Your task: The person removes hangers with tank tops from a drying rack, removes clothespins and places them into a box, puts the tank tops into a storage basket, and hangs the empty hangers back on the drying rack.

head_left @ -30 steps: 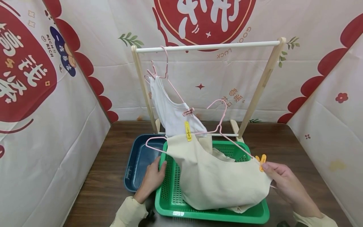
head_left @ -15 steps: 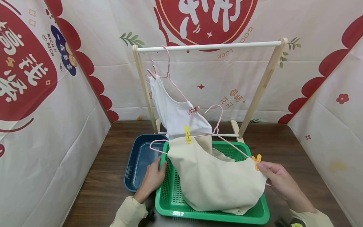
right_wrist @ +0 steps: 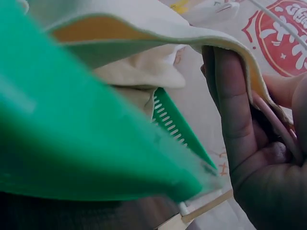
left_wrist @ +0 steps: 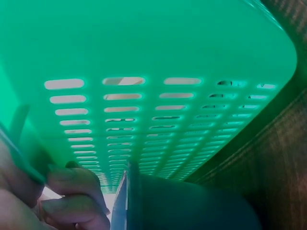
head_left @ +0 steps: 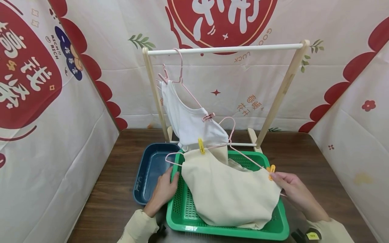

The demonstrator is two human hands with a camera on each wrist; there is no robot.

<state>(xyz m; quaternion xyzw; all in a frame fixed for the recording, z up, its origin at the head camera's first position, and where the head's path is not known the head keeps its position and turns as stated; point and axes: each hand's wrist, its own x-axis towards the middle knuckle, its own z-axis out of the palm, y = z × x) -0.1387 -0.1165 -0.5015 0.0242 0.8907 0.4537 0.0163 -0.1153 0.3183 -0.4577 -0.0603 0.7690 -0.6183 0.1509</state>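
Note:
A cream sleeveless top [head_left: 228, 195] hangs on a pink hanger [head_left: 241, 154] above the green basket [head_left: 194, 227], its lower part resting inside. My right hand [head_left: 299, 194] pinches the top's right shoulder beside an orange clothespin [head_left: 271, 171]. In the right wrist view, the fingers [right_wrist: 232, 96] lie under the cloth, with the hanger's pink end against the hand. A yellow clothespin [head_left: 201, 146] clips the left shoulder. My left hand [head_left: 164, 190] grips the basket's left rim, its thumb on the inner side. Curled fingers [left_wrist: 76, 196] show by the rim in the left wrist view.
Behind the basket stands a drying rack with a white rail [head_left: 225, 49] and wooden legs. At its left hangs a white tank top [head_left: 194, 125] with a pink clothespin [head_left: 208, 117]. A dark blue tray [head_left: 147, 172] sits left of the basket on the wooden table [head_left: 103, 202].
My right hand has shifted left with the top's right shoulder. The hanger's hook has dropped lower and slightly left, and the white tank top has swung right. My left hand stays put.

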